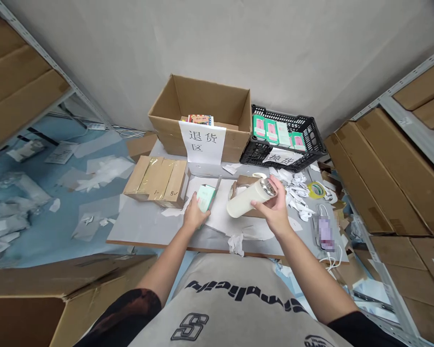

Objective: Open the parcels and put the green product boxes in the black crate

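Note:
My left hand (194, 212) is closed around a small mint-green and white box (205, 197), held upright above the front of the table. In my right hand (275, 207) is a cream-white thermos bottle (244, 198) with a shiny silver cap and a pale strap loop; it tilts, cap end up to the right. My fingers grip it near the cap. Behind the bottle an opened brown cardboard box (248, 181) lies partly hidden. White paper (217, 222) is spread on the table beneath both hands.
Taped brown cartons (162, 178) stand at left. A large open carton (235, 144) with a paper sign and a black crate (251, 155) of green boxes stand behind. Crumpled paper (292, 190), a tape roll (316, 190) and a phone-like device with cables (324, 233) lie right.

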{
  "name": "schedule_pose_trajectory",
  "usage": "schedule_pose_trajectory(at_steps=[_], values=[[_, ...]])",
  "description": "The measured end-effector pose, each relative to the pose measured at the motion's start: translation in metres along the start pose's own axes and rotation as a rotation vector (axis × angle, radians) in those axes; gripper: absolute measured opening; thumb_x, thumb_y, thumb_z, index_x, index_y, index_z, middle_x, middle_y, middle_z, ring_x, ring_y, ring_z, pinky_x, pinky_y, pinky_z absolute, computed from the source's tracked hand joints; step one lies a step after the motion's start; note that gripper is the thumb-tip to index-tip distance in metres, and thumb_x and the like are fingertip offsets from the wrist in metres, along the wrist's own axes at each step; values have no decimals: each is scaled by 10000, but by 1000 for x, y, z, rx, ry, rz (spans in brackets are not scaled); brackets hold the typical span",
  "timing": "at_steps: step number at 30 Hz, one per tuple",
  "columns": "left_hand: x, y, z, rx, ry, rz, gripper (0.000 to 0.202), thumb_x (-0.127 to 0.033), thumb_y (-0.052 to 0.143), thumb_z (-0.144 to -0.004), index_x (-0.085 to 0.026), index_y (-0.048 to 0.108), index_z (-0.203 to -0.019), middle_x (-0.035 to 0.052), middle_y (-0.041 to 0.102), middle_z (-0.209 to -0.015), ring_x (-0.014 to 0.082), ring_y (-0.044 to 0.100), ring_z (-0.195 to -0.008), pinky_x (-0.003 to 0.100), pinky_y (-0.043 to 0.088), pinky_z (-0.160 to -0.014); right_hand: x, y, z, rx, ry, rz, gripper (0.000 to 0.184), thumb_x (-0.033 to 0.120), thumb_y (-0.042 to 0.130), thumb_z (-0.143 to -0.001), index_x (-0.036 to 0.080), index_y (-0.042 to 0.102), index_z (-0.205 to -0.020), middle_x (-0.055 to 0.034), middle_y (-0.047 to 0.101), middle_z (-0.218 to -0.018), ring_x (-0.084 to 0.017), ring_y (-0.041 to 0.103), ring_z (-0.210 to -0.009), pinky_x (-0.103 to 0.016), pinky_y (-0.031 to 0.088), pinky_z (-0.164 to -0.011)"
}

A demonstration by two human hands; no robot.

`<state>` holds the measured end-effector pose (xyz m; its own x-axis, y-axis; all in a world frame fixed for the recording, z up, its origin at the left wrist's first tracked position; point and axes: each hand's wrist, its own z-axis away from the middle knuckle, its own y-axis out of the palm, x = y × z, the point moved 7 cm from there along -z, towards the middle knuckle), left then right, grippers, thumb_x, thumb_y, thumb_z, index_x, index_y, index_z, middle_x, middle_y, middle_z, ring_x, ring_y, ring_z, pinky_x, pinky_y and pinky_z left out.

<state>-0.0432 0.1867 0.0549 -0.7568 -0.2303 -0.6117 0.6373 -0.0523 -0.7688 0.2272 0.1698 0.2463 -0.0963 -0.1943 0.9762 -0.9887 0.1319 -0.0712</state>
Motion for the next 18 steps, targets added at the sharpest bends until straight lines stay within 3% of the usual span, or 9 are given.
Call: schedule_pose_trajectory(at_steps=[4, 9, 13, 18], values=[[-16, -29, 38, -182, 358, 147, 834, -263, 677, -709, -190, 306, -1453, 131, 501, -1432, 295, 492, -1324, 426, 428, -1097, 33, -11, -3, -116, -77, -6, 829, 386, 782, -692, 353, 339, -1392, -72, 438, -1402, -277, 503, -1229, -474, 476, -1001], [-58, -48, 65, -309, 675, 173, 790, -203, 663, -710, -201, 331, -1427, 146, 496, -1429, 308, 456, -1360, 499, 386, -1140, 66, -11, -8, -104, -157, 110, 753, 497, 610, -819, 384, 186, -1432, -84, 438, -1357, -279, 526, -1180, -469, 525, -900], [-91, -61, 76, -427, 749, 197, 821, -208, 669, -720, -215, 283, -1445, 148, 481, -1443, 298, 463, -1359, 500, 408, -1126, 71, -20, -4, -91, -244, 199, 784, 518, 656, -786, 337, 210, -1405, -98, 413, -1327, -292, 515, -1181, -469, 507, -925], [-121, -56, 87, -454, 726, 167, 822, -214, 673, -711, -210, 304, -1446, 138, 511, -1421, 303, 474, -1349, 501, 404, -1129, 74, -40, 4, -34, -299, 222, 807, 461, 752, -721, 313, 274, -1355, -100, 387, -1327, -294, 488, -1208, -456, 478, -970]])
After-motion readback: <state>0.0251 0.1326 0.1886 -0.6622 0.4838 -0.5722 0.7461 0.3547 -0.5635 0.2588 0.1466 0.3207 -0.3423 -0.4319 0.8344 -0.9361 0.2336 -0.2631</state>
